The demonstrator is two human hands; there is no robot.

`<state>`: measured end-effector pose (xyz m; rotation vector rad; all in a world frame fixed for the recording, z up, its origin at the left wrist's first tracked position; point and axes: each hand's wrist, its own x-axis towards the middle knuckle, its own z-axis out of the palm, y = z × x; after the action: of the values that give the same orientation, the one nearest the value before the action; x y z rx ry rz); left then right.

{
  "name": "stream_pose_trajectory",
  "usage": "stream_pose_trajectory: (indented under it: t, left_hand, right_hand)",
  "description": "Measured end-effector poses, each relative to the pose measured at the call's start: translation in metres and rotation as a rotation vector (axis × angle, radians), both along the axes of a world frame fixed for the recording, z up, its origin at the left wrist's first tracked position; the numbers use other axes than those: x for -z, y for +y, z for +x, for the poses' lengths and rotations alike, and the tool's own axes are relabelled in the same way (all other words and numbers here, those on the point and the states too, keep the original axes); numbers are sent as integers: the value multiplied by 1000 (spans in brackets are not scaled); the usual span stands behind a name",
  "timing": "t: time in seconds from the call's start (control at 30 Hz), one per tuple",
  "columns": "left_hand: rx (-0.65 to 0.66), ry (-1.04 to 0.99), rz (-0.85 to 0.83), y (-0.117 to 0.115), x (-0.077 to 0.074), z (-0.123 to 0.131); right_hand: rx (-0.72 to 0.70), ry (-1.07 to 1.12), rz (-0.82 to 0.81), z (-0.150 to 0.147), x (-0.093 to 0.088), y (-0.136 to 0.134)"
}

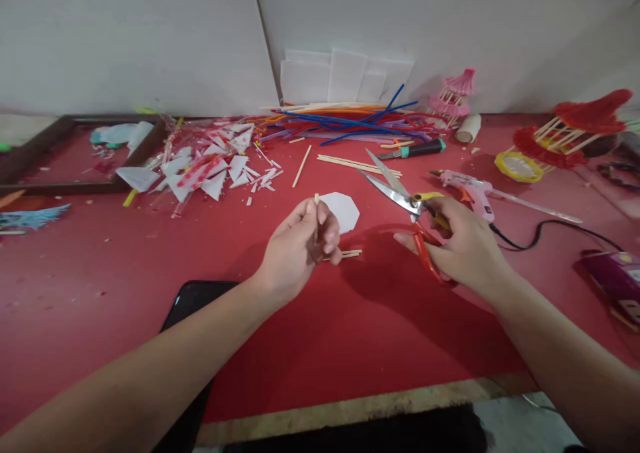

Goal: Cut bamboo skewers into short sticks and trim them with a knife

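Observation:
My left hand [293,249] is closed in a pinch around a short wooden stick [317,199], whose pale tip pokes up above the thumb. My right hand [467,246] grips a pair of scissors [393,189] with one yellow and one red handle. The blades are spread and point up and left, apart from the stick. Behind my left fingers, a white many-sided paper piece [343,211] lies on the red table, partly covered. A few short sticks [353,253] rest just in front of it. Longer sticks [357,165] lie farther back.
White scraps [215,179] pile up at the left, beside a brown frame [65,187]. Coloured pipe cleaners [345,123] and a cutter [415,149] lie at the back. At the right are a pink glue gun [470,189] and a red tiered model [575,129]. A phone [193,299] is under my left forearm.

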<state>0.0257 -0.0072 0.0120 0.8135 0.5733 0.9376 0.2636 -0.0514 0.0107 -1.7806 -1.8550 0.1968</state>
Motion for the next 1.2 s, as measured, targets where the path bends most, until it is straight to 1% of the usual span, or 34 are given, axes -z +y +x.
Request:
stream_pose_trajectory:
  t: [0.03, 0.07, 0.13, 0.2, 0.27, 0.33, 0.4, 0.5, 0.57, 0.63, 0.7, 0.77, 0.83, 0.9, 0.97, 1.07, 1.13, 1.2]
  left_hand:
    - [13, 56, 34, -2, 3, 3]
    - [46, 111, 56, -4, 6, 5]
    - [86, 197, 132, -11, 11, 10]
    - [125, 268, 233, -17, 14, 13]
    - [119, 350, 319, -22, 14, 15]
    - [59, 386, 345, -24, 13, 16]
    - [-14, 339, 355, -24, 10, 17]
    - [-88, 264, 456, -25, 7, 17]
    - [-95, 325, 531, -27, 7, 15]
    - [-68, 455, 560, -30, 7, 13]
    - [-16, 538, 560, -33, 9, 12]
    - [29, 542, 562, -34, 9, 12]
    - [47, 537, 574, -33, 9, 13]
    - [33, 570, 585, -33, 9, 13]
    - [-20, 637, 585, -33, 8, 11]
    - [-113, 717, 550, -33, 6, 10]
    - [-127, 695, 485, -34, 5, 11]
    - [-120, 608, 402, -33, 3, 14]
  right_hand:
    - [8, 10, 4, -4, 1, -1]
    - [-16, 27, -7, -9, 3, -2]
    - [-122, 93, -29, -19, 7, -6]
    - [-210, 163, -15, -28, 11, -9]
    - [-239, 202, 26, -34, 16, -12]
    - [-231, 208, 74, -38, 18, -14]
    - [-228, 188, 163, -39, 17, -15]
    - [-245, 78, 407, -37, 10, -17]
    - [-232, 0, 565, -34, 5, -16]
    - [-192, -33, 636, -30, 2, -15]
    - [-160, -22, 596, -28, 2, -14]
    - [-163, 20, 470, -26, 2, -13]
    - [-211, 82, 329, -26, 3, -12]
    - [-298, 135, 231, -27, 3, -12]
    - [-369, 158, 193, -29, 4, -12]
    - [-411, 177, 188, -33, 4, -14]
    - [-414, 185, 179, -37, 5, -16]
    - [-367, 192, 161, -40, 5, -17]
